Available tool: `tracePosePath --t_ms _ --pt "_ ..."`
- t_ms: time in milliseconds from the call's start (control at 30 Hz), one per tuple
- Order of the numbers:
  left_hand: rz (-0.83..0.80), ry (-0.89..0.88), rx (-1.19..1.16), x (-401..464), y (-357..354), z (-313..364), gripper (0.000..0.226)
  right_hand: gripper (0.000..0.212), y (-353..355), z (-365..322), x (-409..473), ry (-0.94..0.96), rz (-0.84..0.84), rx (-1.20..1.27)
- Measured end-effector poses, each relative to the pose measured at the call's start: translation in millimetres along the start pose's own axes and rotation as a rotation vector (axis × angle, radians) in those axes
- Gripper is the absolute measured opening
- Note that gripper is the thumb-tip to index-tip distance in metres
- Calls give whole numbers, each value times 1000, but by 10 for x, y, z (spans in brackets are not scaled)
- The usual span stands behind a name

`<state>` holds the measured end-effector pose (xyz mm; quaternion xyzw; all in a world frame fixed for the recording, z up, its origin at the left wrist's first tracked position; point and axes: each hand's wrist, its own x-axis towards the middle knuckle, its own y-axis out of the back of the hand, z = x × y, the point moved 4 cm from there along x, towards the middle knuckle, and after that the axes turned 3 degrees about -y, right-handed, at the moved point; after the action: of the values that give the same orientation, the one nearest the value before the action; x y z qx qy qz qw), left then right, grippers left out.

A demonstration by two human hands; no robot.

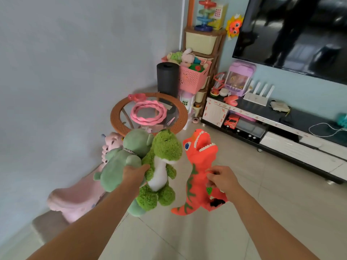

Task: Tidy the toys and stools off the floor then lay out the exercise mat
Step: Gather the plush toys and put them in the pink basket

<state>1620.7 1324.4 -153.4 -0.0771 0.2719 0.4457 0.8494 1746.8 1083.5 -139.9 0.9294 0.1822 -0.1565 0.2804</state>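
My left hand [134, 172] grips two plush toys together above the floor: a pale green bear [120, 164] and a fuzzy bright green dinosaur [163, 152] with a white belly. My right hand [221, 178] pinches the back of an orange rubber dinosaur [197, 166] with green stripes and white teeth, held up beside the plush toys. A rolled dark exercise mat [167, 79] stands upright in the corner beside a pink basket [191, 79] full of soft toys.
A round glass table [180, 117] with a pink hoop coil [148, 113] stands ahead. A pink ride-on toy [78, 194] sits by the left wall. On the right, a low TV cabinet [281, 132] carries toys and a router, below a large television [293, 32]. A shelf [202, 40] holds bins.
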Motion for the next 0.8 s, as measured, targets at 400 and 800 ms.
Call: tracePosePath --t_ms 400,800 --pt "64 -86 -23 1144 -1666 1012 52 20 889 -651 2171 62 -55 -7" --pt "142 -148 -65 2104 -3097 2072 48 18 1773 -1440 4035 166 -51 -72"
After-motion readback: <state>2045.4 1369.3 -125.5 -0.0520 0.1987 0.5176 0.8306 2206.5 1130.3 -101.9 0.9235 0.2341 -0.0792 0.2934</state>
